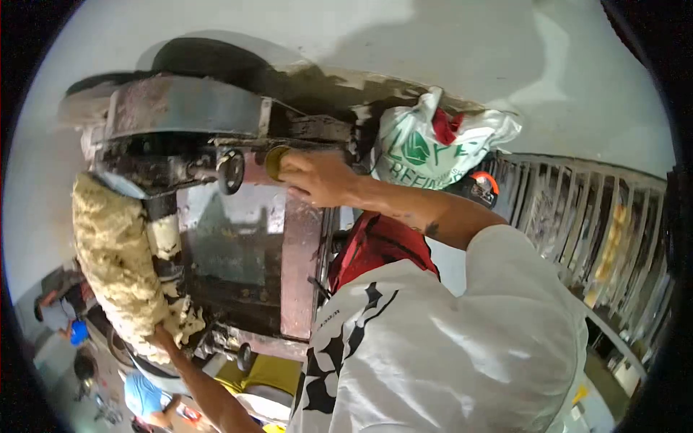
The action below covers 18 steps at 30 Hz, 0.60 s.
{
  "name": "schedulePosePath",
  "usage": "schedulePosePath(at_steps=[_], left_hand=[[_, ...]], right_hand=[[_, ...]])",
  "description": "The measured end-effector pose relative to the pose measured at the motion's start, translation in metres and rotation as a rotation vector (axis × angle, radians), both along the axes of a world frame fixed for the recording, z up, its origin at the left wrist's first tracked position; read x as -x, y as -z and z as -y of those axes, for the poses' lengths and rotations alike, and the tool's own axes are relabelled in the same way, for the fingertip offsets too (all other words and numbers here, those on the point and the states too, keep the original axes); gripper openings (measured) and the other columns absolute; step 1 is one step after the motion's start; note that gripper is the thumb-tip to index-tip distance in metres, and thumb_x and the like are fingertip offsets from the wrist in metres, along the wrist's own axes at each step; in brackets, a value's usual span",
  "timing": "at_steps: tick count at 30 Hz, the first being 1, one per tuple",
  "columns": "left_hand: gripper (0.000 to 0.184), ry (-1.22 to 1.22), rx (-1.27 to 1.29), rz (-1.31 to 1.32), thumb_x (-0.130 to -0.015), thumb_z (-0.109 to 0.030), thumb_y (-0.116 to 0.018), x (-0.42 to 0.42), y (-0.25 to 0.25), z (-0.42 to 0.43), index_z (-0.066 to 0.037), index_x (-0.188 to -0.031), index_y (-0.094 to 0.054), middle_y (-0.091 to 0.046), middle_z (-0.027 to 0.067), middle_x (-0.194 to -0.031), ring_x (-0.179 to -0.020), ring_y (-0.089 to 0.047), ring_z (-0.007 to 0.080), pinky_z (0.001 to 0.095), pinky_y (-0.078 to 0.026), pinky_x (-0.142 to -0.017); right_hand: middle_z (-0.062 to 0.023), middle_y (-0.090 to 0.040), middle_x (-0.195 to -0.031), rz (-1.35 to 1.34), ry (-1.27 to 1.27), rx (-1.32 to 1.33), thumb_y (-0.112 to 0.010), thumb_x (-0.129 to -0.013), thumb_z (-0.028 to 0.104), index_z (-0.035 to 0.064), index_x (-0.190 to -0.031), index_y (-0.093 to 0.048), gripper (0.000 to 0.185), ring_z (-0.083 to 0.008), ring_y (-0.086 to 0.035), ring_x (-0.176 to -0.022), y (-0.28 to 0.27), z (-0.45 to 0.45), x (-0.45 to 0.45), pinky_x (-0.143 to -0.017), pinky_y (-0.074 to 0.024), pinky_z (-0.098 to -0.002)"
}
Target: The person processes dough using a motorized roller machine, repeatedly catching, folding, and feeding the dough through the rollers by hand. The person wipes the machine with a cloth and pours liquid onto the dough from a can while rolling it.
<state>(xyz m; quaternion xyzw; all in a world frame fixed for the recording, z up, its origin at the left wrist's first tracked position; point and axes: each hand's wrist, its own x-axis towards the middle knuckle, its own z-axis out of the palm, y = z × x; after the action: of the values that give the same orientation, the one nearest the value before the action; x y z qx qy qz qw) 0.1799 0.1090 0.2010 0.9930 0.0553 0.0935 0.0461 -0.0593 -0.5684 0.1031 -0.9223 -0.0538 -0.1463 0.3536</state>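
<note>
We are resting our left hand (162, 339) on the left end of one large dough mass (112, 252), which is lying along the far side of one machine (302, 274); dough is covering its fingertips, so we cannot tell whether it is spread or pinching. We are curling our right hand (312, 177) round one yellowish round piece (274, 164), gripping its rim. We are counting two dark knobs (231, 172), one white bag (422, 144) with folds hiding some lettering, and at least two small, blurry people (141, 395).
</note>
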Motion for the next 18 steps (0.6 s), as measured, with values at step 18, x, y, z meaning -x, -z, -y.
schedulePosePath(at_steps=[18], left_hand=[[0.040,0.075,0.828,0.311,-0.092,-0.019,-0.068,0.301,-0.006,0.122,-0.006,-0.129,-0.060,-0.057,0.0218,-0.127,-0.115,-0.060,0.0364,0.0456,-0.049,-0.100]], right_hand=[[-0.0271,-0.063,-0.110,-0.116,-0.440,0.290,-0.049,-0.102,0.016,-0.0041,-0.113,-0.062,0.026,-0.0462,-0.060,-0.104,-0.089,-0.155,0.008,-0.091,-0.0473,-0.0485]])
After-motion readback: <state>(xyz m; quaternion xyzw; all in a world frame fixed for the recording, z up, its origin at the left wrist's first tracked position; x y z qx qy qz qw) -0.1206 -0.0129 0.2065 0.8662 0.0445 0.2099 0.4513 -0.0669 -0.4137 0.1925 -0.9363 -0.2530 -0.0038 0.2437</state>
